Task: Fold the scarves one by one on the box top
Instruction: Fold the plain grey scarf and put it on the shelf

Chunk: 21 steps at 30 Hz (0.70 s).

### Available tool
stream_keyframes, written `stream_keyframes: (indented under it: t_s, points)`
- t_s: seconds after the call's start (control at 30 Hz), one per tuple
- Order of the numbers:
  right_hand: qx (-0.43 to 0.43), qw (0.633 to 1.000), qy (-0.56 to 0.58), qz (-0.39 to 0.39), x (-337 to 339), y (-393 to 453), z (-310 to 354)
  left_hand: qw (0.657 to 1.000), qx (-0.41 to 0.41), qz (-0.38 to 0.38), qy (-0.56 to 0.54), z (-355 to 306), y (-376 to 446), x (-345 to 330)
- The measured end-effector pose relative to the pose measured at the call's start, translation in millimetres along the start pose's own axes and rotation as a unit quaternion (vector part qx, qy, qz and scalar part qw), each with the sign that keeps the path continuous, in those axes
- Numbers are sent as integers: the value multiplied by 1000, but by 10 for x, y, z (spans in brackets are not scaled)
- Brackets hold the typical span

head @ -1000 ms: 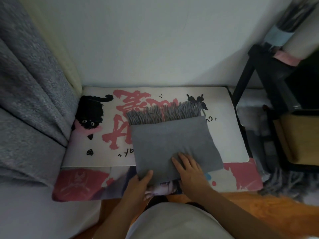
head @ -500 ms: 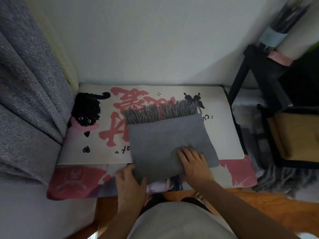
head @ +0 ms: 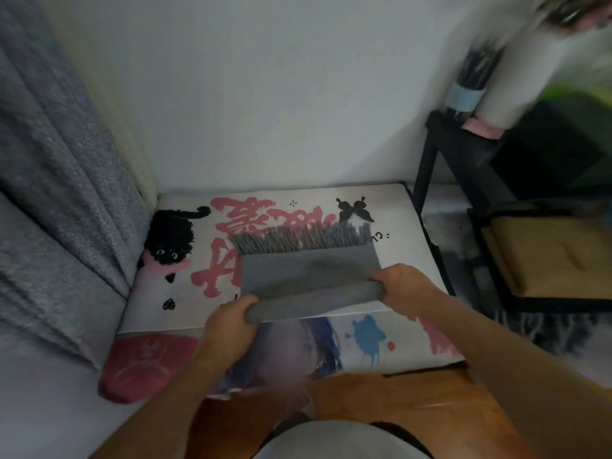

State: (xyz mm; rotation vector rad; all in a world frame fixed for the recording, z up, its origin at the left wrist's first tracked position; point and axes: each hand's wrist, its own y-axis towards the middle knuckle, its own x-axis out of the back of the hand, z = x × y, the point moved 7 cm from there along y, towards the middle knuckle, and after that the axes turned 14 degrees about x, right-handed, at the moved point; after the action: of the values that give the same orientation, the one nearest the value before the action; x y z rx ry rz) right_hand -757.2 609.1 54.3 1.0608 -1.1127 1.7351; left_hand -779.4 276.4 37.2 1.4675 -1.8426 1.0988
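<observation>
A grey fringed scarf (head: 308,270) lies folded on the white box top (head: 407,246), which is printed with pink characters and a black cat. Its fringe points toward the wall. The near edge is lifted off the box and curled over into a rounded fold. My left hand (head: 228,323) grips the left end of that fold. At the fold's right end, my right hand (head: 402,286) holds the scarf, fingers curled round it.
Grey curtain fabric (head: 56,200) hangs at the left. A black metal rack (head: 440,180) with a tan cushion (head: 556,256) stands at the right. More fringed fabric (head: 543,329) lies on the floor under the rack. A wall is behind the box.
Both hands have taken hold of the scarf's near edge and lifted it up and toward the fringe. Before, the right palm lay flat on it. The camera has tilted up.
</observation>
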Motion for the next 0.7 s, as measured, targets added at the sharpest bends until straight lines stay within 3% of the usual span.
stream_keyframes:
  t_s: [0.1, 0.23, 0.33, 0.4, 0.57, 0.7]
  points:
    - [-6, 979, 199, -51, 648, -370, 41, 969, 67, 1, -237, -129, -124, 719]
    - [24, 875, 470, -109, 1310, -958, 274, 892, 28, 62, -447, -579, -578, 1349]
    - [16, 791, 596, -137, 1325, -1204, 403, 859, 51, 115, -496, -742, -882, 1373]
    - [-16, 757, 634, -159, 1168, -1325, 381, 852, 82, 122, -502, -737, -997, 1301]
    - [-38, 769, 612, -179, 882, -1459, 367, 880, 101, 124, -446, -726, -1098, 1221]
    - [-33, 793, 557, -243, 1071, -1256, 305, 913, 58, 39, -403, -795, -996, 1488]
